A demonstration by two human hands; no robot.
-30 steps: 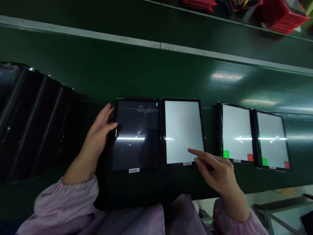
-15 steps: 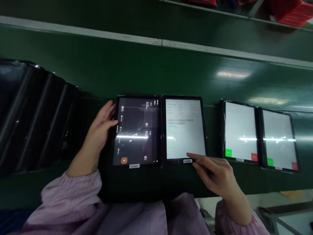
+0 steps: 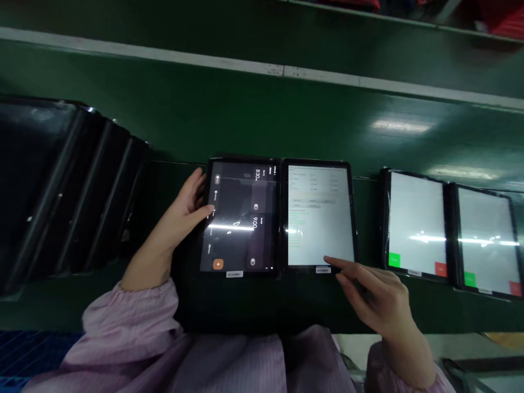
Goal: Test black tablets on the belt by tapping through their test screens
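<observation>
Two lit tablets lie side by side in front of me. The left tablet [image 3: 235, 240] has a dark alarm screen showing 8:30 and 9:00 turned sideways. At its left edge rests my left hand [image 3: 186, 210], fingers spread along the side and thumb tip on the screen's border. The right tablet [image 3: 319, 229] displays a white page with small buttons and green text. My right hand [image 3: 376, 292] is at its lower right, index finger stretched to the bottom of the screen, the other fingers partly bent. Whether the fingertip presses the glass is hard to tell.
Several dark tablets [image 3: 36, 180] lean overlapping in a row at left. To the right lie a white-screen tablet [image 3: 417, 218] and another white-screen tablet [image 3: 487, 234], both with green and red corner squares. A pale strip [image 3: 229, 64] crosses the green bench [image 3: 245, 120]. Red items [image 3: 503, 19] sit at far right.
The whole view has shifted, so things appear farther right. My left thumb has slid slightly inward over the left tablet's edge. My right index finger stays at the same spot.
</observation>
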